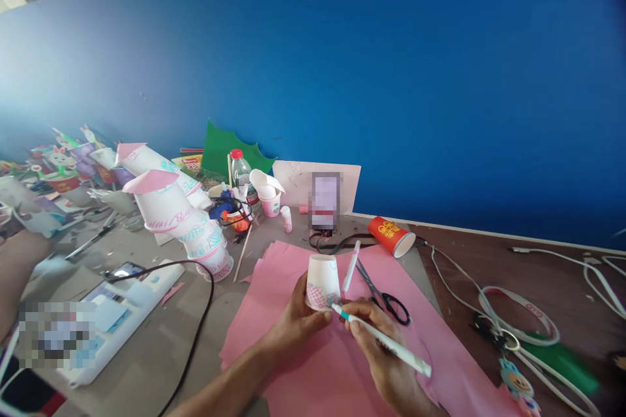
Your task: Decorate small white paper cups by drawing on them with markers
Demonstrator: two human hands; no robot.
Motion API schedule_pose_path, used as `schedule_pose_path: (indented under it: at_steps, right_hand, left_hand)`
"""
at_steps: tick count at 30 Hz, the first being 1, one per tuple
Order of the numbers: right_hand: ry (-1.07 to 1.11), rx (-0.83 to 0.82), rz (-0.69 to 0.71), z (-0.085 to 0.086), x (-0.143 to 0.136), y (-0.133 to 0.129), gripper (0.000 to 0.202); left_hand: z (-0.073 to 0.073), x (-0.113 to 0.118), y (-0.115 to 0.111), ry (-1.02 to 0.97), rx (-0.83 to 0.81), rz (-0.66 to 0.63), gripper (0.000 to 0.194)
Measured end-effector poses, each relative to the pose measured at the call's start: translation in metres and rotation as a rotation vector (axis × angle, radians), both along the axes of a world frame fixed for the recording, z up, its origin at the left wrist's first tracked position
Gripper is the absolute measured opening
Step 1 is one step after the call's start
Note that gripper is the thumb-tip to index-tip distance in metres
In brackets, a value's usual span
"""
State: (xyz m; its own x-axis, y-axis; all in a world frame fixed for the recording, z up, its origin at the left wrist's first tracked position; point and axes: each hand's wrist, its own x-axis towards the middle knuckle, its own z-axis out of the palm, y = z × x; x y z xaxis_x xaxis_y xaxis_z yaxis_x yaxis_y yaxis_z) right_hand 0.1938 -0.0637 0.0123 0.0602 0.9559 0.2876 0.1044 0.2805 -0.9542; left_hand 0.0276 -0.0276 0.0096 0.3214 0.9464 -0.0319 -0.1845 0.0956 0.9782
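A white paper cup (323,273) stands upside down in the middle, with pink crosshatching and teal marks drawn near its rim. My left hand (300,313) grips the cup from its left side, fingers behind and thumb in front. In my right hand (379,345) is a white marker pen (391,344) with a teal band, its tip at the cup's lower right. Beneath both hands lie sheets of pink paper (274,273). Just beyond my right hand, a second white marker (351,267) and black-handled scissors (386,298) rest on the paper.
Stacked decorated cups (190,225) with pink cone tops stand left of the paper. A red cup (391,236) lies on its side at the back right. White cables (489,313) spread over the right side. Another person's arm (22,273) reaches in at the far left.
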Motion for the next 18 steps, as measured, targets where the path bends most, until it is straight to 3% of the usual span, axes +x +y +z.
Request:
schedule_pose_path:
  at_steps: [12, 18]
  right_hand:
    - [0.107, -0.105, -0.022, -0.0094, 0.0023, 0.0024, 0.026]
    - [0.077, -0.072, 0.004, -0.0098, 0.0029, 0.0018, 0.024]
  left_hand:
    - [0.0018, 0.0011, 0.0003, -0.017, 0.032, -0.007, 0.075]
    - [0.003, 0.0012, 0.0006, -0.012, 0.006, -0.007, 0.073]
